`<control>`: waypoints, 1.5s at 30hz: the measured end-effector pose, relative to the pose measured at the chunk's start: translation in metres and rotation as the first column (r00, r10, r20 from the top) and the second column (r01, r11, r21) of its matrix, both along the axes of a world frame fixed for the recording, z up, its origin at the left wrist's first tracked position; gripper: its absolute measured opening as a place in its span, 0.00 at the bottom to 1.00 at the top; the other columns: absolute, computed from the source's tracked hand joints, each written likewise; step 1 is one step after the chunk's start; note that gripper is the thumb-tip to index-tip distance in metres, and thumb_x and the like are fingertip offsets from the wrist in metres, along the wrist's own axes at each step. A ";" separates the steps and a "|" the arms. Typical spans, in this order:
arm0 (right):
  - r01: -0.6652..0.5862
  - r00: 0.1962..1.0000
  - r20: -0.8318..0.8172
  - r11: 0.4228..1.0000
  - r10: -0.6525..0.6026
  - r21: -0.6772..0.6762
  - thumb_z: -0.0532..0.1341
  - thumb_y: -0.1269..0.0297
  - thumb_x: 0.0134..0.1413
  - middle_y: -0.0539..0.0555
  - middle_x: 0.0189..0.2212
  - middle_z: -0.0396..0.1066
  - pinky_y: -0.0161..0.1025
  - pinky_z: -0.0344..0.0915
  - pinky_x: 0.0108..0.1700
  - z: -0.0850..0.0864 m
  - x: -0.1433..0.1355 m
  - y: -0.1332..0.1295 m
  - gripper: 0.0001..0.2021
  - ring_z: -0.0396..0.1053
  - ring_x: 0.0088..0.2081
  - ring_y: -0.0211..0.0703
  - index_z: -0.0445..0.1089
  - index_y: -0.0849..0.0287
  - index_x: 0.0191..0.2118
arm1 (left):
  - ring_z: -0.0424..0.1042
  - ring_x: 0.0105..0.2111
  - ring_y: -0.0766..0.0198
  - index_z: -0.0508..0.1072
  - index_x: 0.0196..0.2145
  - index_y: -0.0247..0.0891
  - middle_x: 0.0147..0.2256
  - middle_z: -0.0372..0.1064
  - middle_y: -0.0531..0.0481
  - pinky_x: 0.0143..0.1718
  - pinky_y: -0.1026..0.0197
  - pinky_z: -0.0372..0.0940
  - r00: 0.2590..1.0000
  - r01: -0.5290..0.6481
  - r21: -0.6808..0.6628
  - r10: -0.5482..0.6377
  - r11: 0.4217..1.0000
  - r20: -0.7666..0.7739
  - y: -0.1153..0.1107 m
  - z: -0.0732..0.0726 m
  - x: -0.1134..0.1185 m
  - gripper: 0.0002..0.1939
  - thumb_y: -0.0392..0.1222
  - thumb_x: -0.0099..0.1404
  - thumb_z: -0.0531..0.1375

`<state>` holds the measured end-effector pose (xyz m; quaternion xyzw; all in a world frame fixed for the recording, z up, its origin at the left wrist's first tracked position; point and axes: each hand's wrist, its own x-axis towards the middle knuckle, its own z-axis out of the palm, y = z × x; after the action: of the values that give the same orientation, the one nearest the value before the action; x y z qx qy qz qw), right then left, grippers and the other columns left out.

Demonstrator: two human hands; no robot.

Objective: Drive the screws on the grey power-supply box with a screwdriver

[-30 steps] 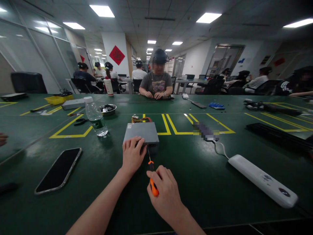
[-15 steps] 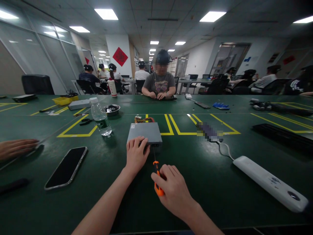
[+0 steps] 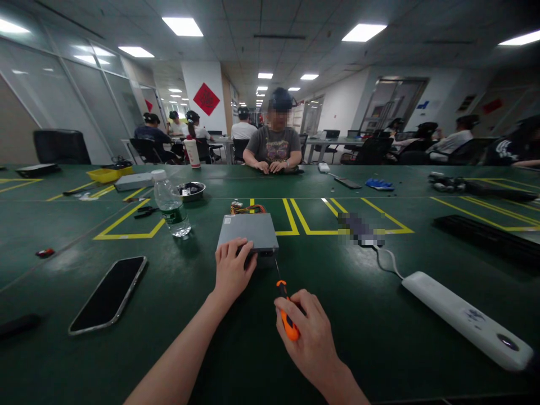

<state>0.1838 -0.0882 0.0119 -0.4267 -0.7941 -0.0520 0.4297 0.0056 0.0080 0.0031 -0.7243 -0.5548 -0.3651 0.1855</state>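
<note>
A grey metal box (image 3: 247,229) with a bundle of coloured wires (image 3: 248,208) at its back lies on the green table. My left hand (image 3: 234,264) grips the box at its front left, fingers on the top and thumb at the front face. In my right hand (image 3: 306,329) is an orange and black screwdriver (image 3: 288,318), held by the handle between thumb and fingers. Its thin shaft points up at the box's front right corner, by the socket. Whether the tip touches the box cannot be made out.
Left of the box stand a water bottle (image 3: 172,208) and a metal bowl (image 3: 192,191); a phone (image 3: 108,295) lies nearer. At right are a white power strip (image 3: 464,318) and its cable. A person (image 3: 274,140) sits opposite.
The screwdriver and my right hand have moved right, its tip now nearer the box's right corner. A person's hand at the far left has gone from view, and a small red item shows there.
</note>
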 end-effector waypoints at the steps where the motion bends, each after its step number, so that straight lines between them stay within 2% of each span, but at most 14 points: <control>1: -0.005 1.000 -0.002 1.000 0.005 -0.006 0.53 0.75 0.51 0.51 0.27 0.57 0.35 0.55 0.29 0.000 0.000 0.000 0.10 0.57 0.28 0.37 0.67 0.59 0.37 | 0.62 0.46 0.54 0.69 0.44 0.43 0.46 0.65 0.45 0.47 0.51 0.54 1.000 0.004 -0.002 -0.004 1.000 0.004 0.001 0.000 -0.001 0.13 0.42 0.60 0.56; 16: -0.024 0.999 -0.028 1.000 0.024 0.007 0.54 0.75 0.52 0.52 0.30 0.58 0.35 0.59 0.29 -0.001 0.003 0.004 0.11 0.59 0.29 0.37 0.65 0.60 0.41 | 0.62 0.44 0.55 0.70 0.42 0.43 0.43 0.65 0.46 0.45 0.51 0.53 0.997 0.069 -0.014 -0.068 0.998 0.022 0.005 0.003 -0.008 0.12 0.43 0.59 0.57; 31: -0.038 0.999 0.030 0.998 0.040 -0.059 0.53 0.76 0.52 0.52 0.30 0.58 0.36 0.59 0.30 -0.004 0.005 0.004 0.12 0.59 0.31 0.38 0.65 0.58 0.41 | 0.61 0.44 0.55 0.70 0.41 0.44 0.43 0.65 0.46 0.44 0.51 0.53 0.997 0.073 -0.010 -0.072 0.997 0.041 0.008 0.002 -0.010 0.12 0.43 0.58 0.58; 35: -0.017 0.999 0.030 0.999 0.018 -0.038 0.52 0.75 0.53 0.53 0.31 0.59 0.36 0.60 0.31 -0.006 0.005 0.004 0.11 0.61 0.31 0.38 0.66 0.59 0.41 | 0.61 0.44 0.55 0.70 0.41 0.44 0.42 0.66 0.46 0.44 0.52 0.53 0.996 0.074 -0.009 -0.073 0.997 0.040 0.007 0.003 -0.010 0.11 0.43 0.58 0.58; 38: 0.007 1.000 0.021 0.999 -0.006 -0.049 0.52 0.73 0.55 0.53 0.30 0.61 0.35 0.60 0.29 -0.004 0.005 0.002 0.10 0.62 0.29 0.37 0.66 0.58 0.41 | 0.61 0.44 0.55 0.70 0.41 0.44 0.43 0.65 0.46 0.45 0.52 0.52 0.997 0.075 -0.017 -0.074 0.997 0.037 0.007 0.004 -0.010 0.12 0.43 0.58 0.58; 41: 0.032 0.999 -0.016 0.995 -0.033 -0.098 0.54 0.64 0.57 0.51 0.28 0.62 0.34 0.61 0.28 0.003 0.003 -0.001 0.07 0.63 0.27 0.36 0.67 0.58 0.39 | 0.61 0.44 0.55 0.70 0.41 0.44 0.43 0.66 0.46 0.45 0.51 0.52 0.997 0.075 -0.017 -0.074 0.997 0.038 0.007 0.003 -0.010 0.12 0.43 0.58 0.58; 43: 0.035 0.999 -0.022 0.991 -0.039 -0.125 0.55 0.57 0.56 0.51 0.28 0.64 0.34 0.62 0.27 0.009 0.002 -0.002 0.10 0.65 0.27 0.37 0.66 0.57 0.39 | 0.61 0.44 0.55 0.70 0.41 0.43 0.42 0.66 0.46 0.44 0.51 0.53 0.996 0.076 -0.009 -0.076 0.997 0.040 0.007 0.003 -0.011 0.12 0.43 0.58 0.58; 45: 0.076 0.996 -0.041 0.989 -0.082 -0.129 0.53 0.58 0.58 0.51 0.28 0.66 0.33 0.63 0.27 0.014 0.000 -0.001 0.12 0.66 0.27 0.37 0.64 0.58 0.44 | 0.62 0.44 0.55 0.70 0.41 0.43 0.42 0.66 0.46 0.44 0.51 0.53 0.996 0.077 -0.003 -0.076 0.997 0.039 0.008 0.002 -0.010 0.11 0.43 0.58 0.58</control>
<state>0.1838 -0.0892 0.0255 -0.4855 -0.7680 -0.0083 0.4176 -0.0049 0.0157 0.0051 -0.7380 -0.5311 -0.3848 0.1588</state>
